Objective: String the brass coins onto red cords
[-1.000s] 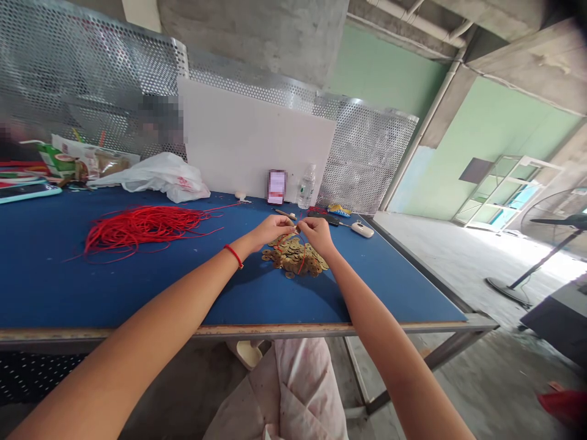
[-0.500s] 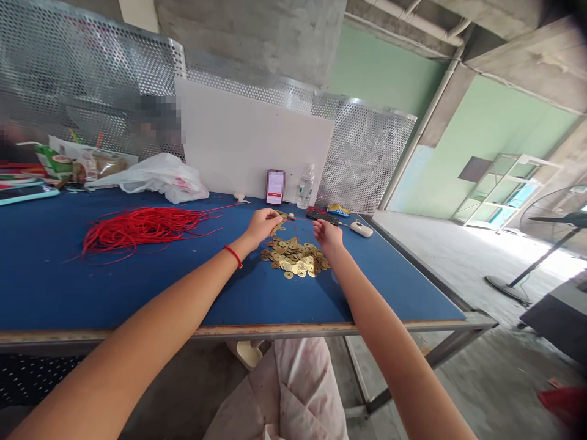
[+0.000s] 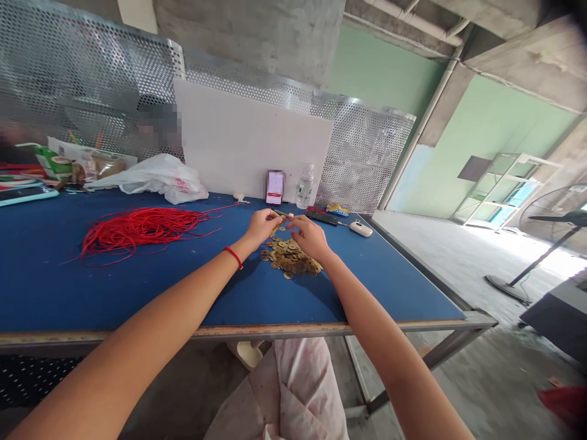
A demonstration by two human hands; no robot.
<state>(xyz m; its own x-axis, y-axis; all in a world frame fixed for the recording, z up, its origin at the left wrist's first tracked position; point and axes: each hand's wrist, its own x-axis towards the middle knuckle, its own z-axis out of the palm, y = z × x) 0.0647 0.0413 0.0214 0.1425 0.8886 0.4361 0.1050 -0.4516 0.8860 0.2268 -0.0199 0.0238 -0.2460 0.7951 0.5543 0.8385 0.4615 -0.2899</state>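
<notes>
My left hand [image 3: 262,226], with a red cord bracelet at its wrist, pinches a brass-coloured coin [image 3: 277,213] above the far side of a coin pile. My right hand [image 3: 310,236] has come up close beside it, fingers bent and their tips near the left fingertips. What the right fingers grip is too small and partly hidden to make out. Below both hands lies a heap of brass coins [image 3: 293,260] with holes in their middles; my right hand and forearm cover part of its right side.
A bundle of red cord [image 3: 142,229] lies to the left on the blue tabletop [image 3: 275,302]. Behind the hands stand a phone [image 3: 274,186] and a clear bottle [image 3: 304,188]. A white plastic bag [image 3: 160,177] sits back left; a black object [image 3: 322,217] and a white case [image 3: 361,228] lie right.
My right hand has moved left, from the pile's right side to beside my left hand. The red cord stretched between the hands no longer shows. My left hand has hardly moved.
</notes>
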